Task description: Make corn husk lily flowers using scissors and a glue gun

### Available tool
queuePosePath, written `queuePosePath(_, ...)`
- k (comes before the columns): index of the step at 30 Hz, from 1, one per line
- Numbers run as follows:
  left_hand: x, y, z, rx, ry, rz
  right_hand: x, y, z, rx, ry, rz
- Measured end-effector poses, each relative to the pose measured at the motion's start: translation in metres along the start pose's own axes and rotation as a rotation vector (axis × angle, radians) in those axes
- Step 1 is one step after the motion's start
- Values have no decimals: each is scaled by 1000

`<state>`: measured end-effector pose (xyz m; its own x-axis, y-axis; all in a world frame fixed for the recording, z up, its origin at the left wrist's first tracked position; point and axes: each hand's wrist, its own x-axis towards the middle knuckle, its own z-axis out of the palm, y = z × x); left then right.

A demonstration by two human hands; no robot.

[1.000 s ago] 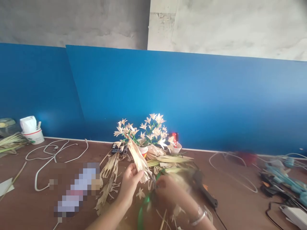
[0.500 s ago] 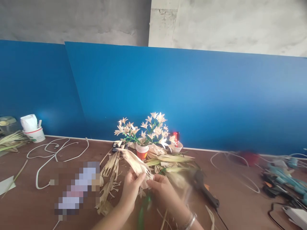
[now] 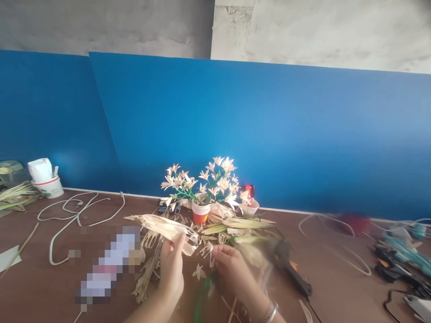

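My left hand (image 3: 172,264) is closed on a pale dried corn husk (image 3: 163,226), pinched between thumb and fingers. The husk's pointed end reaches left and its cut, ragged end hangs by my thumb. A small strip of husk (image 3: 211,255) is pinched in the fingertips of my right hand (image 3: 232,268), apart from the larger husk. Below, between my hands, a small star-shaped husk flower (image 3: 199,272) lies on the table. Behind them stands a red and white paper cup (image 3: 201,214) with husk flowers (image 3: 222,181) on green stems.
Loose husks (image 3: 242,224) lie around the cup. A black glue gun (image 3: 291,268) is at the right, with tangled cables and tools (image 3: 400,260) farther right. White cords (image 3: 67,215) and a pixelated object (image 3: 109,264) lie left. A blue partition (image 3: 252,125) borders the table (image 3: 340,287).
My hands have moved apart. The larger husk has swung left in my left hand, and the small strip has come away from it in my right fingers.
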<state>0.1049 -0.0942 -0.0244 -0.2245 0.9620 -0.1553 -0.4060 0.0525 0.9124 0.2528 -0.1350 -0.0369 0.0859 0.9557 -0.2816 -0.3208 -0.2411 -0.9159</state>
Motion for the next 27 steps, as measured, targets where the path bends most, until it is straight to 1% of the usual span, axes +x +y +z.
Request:
queuePosePath(3,-7,1,1,-97,58,-222,1,-1,0,-1,5,-11)
queuePosePath(6,-12,11,-1,-229,97,-390,0,-1,-1,-8,-2,-26)
queuePosePath(7,-15,16,-2,-243,92,-442,0,-2,-2,-7,-5,-33)
queuePosePath(8,-18,20,-3,-243,63,-478,0,-2,-2,-8,-8,-38)
queuePosePath(9,-21,23,-4,-230,0,-494,-1,-3,-1,-11,-14,-40)
queuePosePath(11,-28,24,-4,-137,-142,-470,-3,-5,1,-30,-38,-42)
queuePosePath(13,-32,19,-1,16,-295,-386,-5,-6,5,-63,-72,-44)
queuePosePath(15,-32,10,4,145,-411,-296,-7,-6,8,-104,-81,-63)
queuePosePath(16,-30,5,6,171,-449,-255,-7,-6,9,-126,-69,-74)
queuePosePath(19,-25,-7,12,203,-445,-170,-7,-1,11,-162,-14,-114)
queuePosePath(22,-22,-12,14,205,-409,-108,-4,5,10,-148,11,-159)
queuePosePath(27,-21,-11,11,157,-445,-132,-1,10,10,-161,16,-136)
